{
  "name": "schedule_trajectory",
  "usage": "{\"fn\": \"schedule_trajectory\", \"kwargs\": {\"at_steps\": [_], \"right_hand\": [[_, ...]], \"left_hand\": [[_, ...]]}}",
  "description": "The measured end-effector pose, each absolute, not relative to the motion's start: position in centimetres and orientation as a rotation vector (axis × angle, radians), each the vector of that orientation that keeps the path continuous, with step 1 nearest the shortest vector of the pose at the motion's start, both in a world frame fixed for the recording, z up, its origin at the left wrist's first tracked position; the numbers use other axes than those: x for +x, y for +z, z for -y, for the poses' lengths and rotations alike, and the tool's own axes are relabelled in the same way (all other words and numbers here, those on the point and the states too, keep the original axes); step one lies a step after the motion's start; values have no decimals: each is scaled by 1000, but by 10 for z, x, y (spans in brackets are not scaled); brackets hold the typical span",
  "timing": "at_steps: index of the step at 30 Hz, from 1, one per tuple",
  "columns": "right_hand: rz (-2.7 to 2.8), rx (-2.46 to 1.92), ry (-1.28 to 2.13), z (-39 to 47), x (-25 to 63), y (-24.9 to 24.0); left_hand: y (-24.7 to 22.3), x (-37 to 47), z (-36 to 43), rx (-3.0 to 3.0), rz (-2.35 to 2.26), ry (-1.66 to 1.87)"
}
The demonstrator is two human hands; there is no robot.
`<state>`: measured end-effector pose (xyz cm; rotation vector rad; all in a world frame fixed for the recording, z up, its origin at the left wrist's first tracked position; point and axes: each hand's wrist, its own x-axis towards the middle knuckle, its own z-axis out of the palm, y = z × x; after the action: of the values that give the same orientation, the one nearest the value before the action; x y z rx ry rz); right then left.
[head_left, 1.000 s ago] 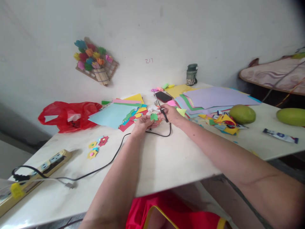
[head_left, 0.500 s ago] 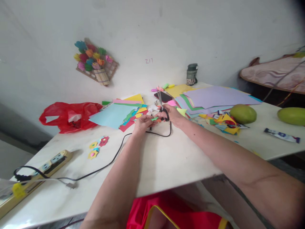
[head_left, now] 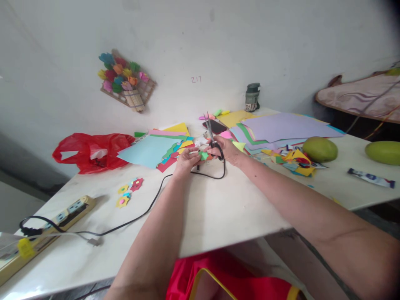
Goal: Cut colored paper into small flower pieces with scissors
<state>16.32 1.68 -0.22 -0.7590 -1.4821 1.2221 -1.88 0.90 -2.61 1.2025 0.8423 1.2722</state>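
Black-handled scissors (head_left: 216, 151) are in my right hand (head_left: 228, 150), their blades pointing up and slightly parted. My left hand (head_left: 186, 161) pinches a small green paper piece (head_left: 204, 156) just left of the scissor handles. The fingertips of both hands are close together around this piece. Behind them on the table lie coloured paper cut-outs (head_left: 171, 158) with wavy edges and a white scrap-like item (head_left: 201, 142). Finished-looking paper flowers (head_left: 123, 201) in yellow, red and blue rest to the left of my left forearm.
A power strip (head_left: 70, 210) and black cable (head_left: 142, 214) occupy the left side. A red plastic bag (head_left: 93, 156) and light blue sheets (head_left: 145, 150) are behind. Right are purple paper (head_left: 284, 126), paper scraps (head_left: 298, 162), green fruit (head_left: 320, 149), a glue tube (head_left: 371, 178); a tumbler (head_left: 251, 98) stands behind.
The green piece now shows more of its surface between my hands. The scissor blades have parted a little and tilted slightly left.
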Motion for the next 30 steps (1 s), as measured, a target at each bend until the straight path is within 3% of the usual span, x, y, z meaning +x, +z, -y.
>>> {"fn": "schedule_trajectory", "kwargs": {"at_steps": [30], "right_hand": [[1390,-1019,1158,-13,156,4]], "left_hand": [[-33,-22,-13,1245,-848,1165]]}}
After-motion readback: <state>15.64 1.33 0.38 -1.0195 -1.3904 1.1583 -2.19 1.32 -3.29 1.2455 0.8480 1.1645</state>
